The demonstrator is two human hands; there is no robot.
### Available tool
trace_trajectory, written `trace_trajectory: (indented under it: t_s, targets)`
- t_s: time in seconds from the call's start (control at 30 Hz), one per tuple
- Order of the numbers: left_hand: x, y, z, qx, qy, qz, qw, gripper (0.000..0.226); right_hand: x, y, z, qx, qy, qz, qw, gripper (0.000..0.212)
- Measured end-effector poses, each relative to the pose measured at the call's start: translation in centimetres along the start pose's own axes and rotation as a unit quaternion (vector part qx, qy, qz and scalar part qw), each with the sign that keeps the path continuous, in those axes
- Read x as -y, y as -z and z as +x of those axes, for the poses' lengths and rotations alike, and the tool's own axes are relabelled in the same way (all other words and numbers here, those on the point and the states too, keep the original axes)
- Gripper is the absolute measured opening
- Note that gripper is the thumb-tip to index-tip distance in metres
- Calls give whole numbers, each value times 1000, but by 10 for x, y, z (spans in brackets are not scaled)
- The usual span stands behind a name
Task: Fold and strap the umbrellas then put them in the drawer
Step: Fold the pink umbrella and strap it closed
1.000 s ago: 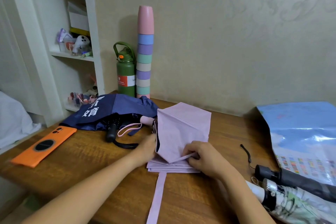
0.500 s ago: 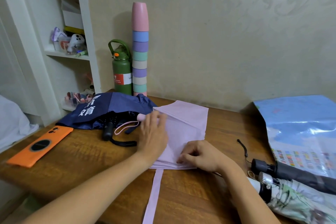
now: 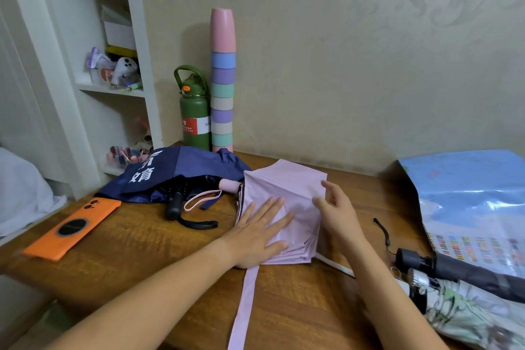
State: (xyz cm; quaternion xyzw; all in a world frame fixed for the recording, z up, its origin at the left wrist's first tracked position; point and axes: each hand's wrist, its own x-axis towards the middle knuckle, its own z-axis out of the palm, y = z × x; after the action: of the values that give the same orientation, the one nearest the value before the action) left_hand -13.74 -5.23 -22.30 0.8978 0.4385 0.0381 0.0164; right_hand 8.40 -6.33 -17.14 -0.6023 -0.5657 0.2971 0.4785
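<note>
Under my flat left hand lies the lilac umbrella, panels stacked; my right hand, fingers loosely spread, seemingly pinches a fold. Folding step: next, roll tight and wrap its strap, trailing below my fingers.

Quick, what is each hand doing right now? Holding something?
Left hand: open, pressed flat on the lilac umbrella.
Right hand: fingers loosely bent at the umbrella's fabric; whether it pinches the fabric cannot be told.
</note>
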Motion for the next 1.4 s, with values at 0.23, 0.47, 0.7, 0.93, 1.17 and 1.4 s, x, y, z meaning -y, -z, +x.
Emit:
trace_trajectory:
  t_s: [0.23,0.47,0.7,0.93,1.17,1.4]
  targets:
    - [0,2,0,2,3,-14,1000,66,12,-3,0,-13,-88,196,977,63]
    - [0,2,-1,-3,8,-31,999,68,5,-6,-6,27,36,216,975,40]
    - [-2,2,-3,-15,13,-37,999,70,2,-12,-11,-35,108,199,973,6]
    - [0,-7,-4,-103,11,-53,993,61,0,-10,-13,-21,121,206,971,9]
    - [3,-4,-4,-227,9,-170,959,54,-3,-16,-16,-47,124,49,990,49]
    - [13,26,5,-243,258,-587,728,42,-8,-19,-15,-10,179,-165,970,37]
